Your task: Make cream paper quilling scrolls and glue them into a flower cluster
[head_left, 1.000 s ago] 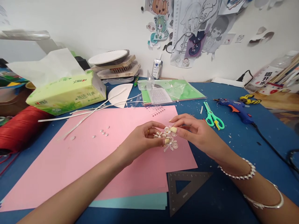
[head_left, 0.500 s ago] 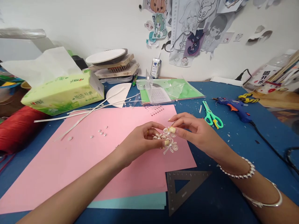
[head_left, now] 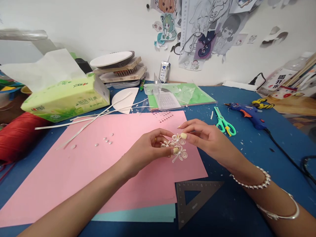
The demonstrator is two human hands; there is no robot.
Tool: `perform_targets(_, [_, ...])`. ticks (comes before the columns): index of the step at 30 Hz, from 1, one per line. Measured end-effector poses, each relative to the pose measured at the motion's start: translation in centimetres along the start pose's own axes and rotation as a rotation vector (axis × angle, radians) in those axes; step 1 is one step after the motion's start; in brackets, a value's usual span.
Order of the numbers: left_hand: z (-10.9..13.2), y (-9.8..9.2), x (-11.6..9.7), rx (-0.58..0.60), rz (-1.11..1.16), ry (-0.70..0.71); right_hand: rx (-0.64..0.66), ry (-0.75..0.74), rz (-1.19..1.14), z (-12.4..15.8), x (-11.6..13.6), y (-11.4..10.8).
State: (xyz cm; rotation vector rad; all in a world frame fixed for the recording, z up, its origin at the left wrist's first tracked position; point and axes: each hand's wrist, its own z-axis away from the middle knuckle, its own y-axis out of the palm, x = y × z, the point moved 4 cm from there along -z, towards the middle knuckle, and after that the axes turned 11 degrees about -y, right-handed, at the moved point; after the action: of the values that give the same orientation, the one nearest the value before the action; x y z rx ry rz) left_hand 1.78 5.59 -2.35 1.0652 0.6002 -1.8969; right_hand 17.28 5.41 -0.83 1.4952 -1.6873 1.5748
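Note:
My left hand (head_left: 145,148) is closed around a cream ornament of curled paper-strip flowers (head_left: 182,154), its thumb pressed on the middle. White pearl beads sit in the flower centres. From the other side my right hand (head_left: 207,136) reaches in, its thumb at the edge of the upper flower, with the index fingertip showing just above; the other fingers are partly hidden behind the thumb. Beneath both hands lies pink paper (head_left: 86,177). Several loose pearl beads (head_left: 106,139) rest on it, left of my left hand.
Green scissors (head_left: 224,122) and a blue glue gun (head_left: 249,115) lie at the right. A triangle ruler (head_left: 181,210) is in front. White paper strips (head_left: 96,123) lie back left, near a tissue pack (head_left: 69,98) and a red thread spool (head_left: 19,138). A bead box (head_left: 170,101) stands behind.
My right thumb has shifted slightly right, from over the upper flower to its edge. The left hand keeps its hold on the ornament, with hardly any movement.

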Motion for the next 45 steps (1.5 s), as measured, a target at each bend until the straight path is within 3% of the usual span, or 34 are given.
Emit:
perform_targets(4, [0.0,0.0,0.0,0.011,0.006,0.003,0.073,0.004,-0.001,0.0,0.1,0.5])
perform_targets(11, [0.1,0.3,-0.1,0.074,0.068,-0.002,0.053,0.014,-0.03,0.0,0.2,0.5])
perform_targets(19, [0.0,0.0,-0.1,0.003,0.014,0.06,0.004,0.007,-0.04,0.1,-0.1,0.2])
perform_targets(23, [0.0,-0.4,0.0,-0.088,-0.065,0.118,-0.035,-0.005,-0.041,0.1,-0.2,-0.2])
perform_targets(33, [0.3,-0.6,-0.3,-0.169,-0.107,0.103,-0.071,0.026,-0.055,0.1,-0.4,-0.3])
perform_targets(45, [0.2,-0.4,-0.2,-0.119,-0.078,0.12,-0.134,0.028,-0.069,0.2,-0.3,-0.3])
